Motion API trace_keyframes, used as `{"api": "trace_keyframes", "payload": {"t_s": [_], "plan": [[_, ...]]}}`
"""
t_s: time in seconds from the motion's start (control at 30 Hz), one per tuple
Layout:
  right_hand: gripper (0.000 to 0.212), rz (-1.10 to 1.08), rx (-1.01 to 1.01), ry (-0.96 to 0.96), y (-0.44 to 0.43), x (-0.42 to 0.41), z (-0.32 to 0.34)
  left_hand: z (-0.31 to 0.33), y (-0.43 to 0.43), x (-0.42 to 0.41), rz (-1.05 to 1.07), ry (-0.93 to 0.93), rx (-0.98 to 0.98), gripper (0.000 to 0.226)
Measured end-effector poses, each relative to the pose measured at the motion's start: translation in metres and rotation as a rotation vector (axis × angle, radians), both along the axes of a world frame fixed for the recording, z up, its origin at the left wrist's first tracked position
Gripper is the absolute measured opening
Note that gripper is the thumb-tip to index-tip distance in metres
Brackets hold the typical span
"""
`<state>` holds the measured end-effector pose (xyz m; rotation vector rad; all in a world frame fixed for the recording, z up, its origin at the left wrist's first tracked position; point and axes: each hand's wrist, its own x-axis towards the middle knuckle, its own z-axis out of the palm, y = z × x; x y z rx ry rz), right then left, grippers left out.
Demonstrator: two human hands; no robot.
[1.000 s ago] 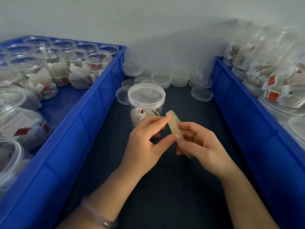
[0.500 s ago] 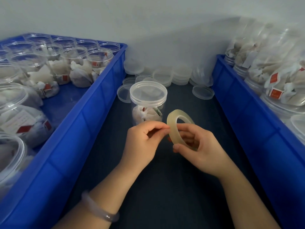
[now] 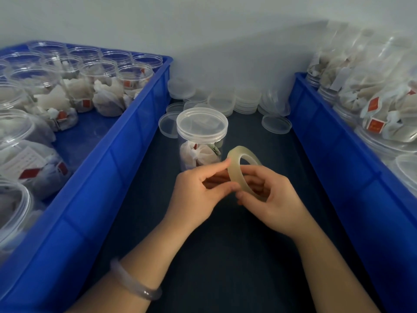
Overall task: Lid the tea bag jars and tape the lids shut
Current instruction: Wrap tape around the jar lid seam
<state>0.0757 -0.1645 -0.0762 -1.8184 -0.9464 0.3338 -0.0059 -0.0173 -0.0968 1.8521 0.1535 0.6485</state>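
Observation:
A clear jar with tea bags inside stands upright on the dark table, its clear lid on top. Just in front of it my right hand holds a roll of clear tape on edge, fingers through and around the ring. My left hand is at the roll's left rim, thumb and forefinger pinching at the tape's outer surface. Both hands are a little nearer to me than the jar and do not touch it.
A blue crate at left holds several open jars of tea bags. A second blue crate at right holds lidded jars lying piled. Stacks of loose clear lids sit at the back by the wall, with single lids beside the jar.
The roll has turned from nearly edge-on to showing its ring opening. My left fingers have shifted along its rim. The jar has not moved.

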Motion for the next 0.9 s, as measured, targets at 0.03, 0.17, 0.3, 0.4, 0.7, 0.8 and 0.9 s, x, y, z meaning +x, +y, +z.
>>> {"api": "trace_keyframes", "payload": {"t_s": [0.03,0.17,0.3,0.4,0.7,0.8,0.9], "plan": [[0.043,0.002,-0.011,-0.003,0.0,0.0,-0.001,0.0,0.0,0.0,0.029,-0.018,-0.007,0.041],[0.043,-0.006,-0.039,-0.017,0.001,0.001,-0.003,-0.002,0.002,0.0,0.09,-0.063,0.009,0.018],[0.043,0.0,-0.061,-0.051,0.005,-0.002,-0.005,-0.001,0.001,0.0,0.12,-0.026,0.209,0.008],[0.042,-0.049,-0.066,-0.035,0.008,0.0,-0.006,0.0,0.0,0.001,0.051,0.095,0.141,0.012],[0.045,-0.109,-0.052,-0.169,0.009,-0.003,-0.004,0.004,-0.001,0.001,0.014,0.148,-0.11,0.006],[0.038,-0.114,-0.036,-0.15,0.012,-0.003,-0.003,0.006,-0.005,0.001,0.006,0.119,-0.099,0.011],[0.037,-0.154,-0.07,-0.082,0.012,0.0,0.0,0.007,-0.007,-0.001,-0.014,0.063,-0.042,0.01]]}}
